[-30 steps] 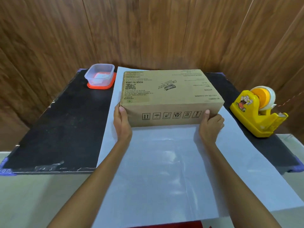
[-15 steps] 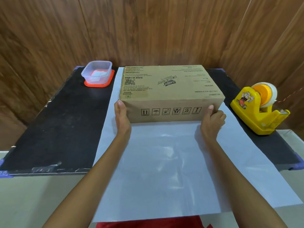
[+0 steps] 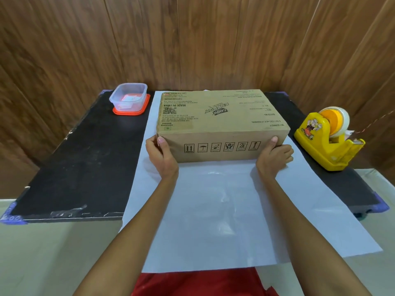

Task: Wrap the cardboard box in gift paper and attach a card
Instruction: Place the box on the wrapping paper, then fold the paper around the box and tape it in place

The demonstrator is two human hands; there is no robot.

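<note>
A brown cardboard box (image 3: pixel 218 116) with black print lies flat on the far part of a large white sheet of gift paper (image 3: pixel 215 210). My left hand (image 3: pixel 162 155) grips its near left corner, thumb on the front face. At the near right corner my right hand (image 3: pixel 274 155) holds the box the same way. The paper runs from the table's back edge to past its front edge, over my lap. A small clear plastic tub (image 3: pixel 128 96) on an orange lid at the back left holds what looks like a card.
A yellow tape dispenser (image 3: pixel 327 137) stands on the black table top (image 3: pixel 81 159) to the right of the box. Brown wood-panel walls close in the back and both sides. Pale floor shows in front of the table.
The box has shifted a little away from me along the paper, with both hands still on its near corners. The view has tilted slightly upward.
</note>
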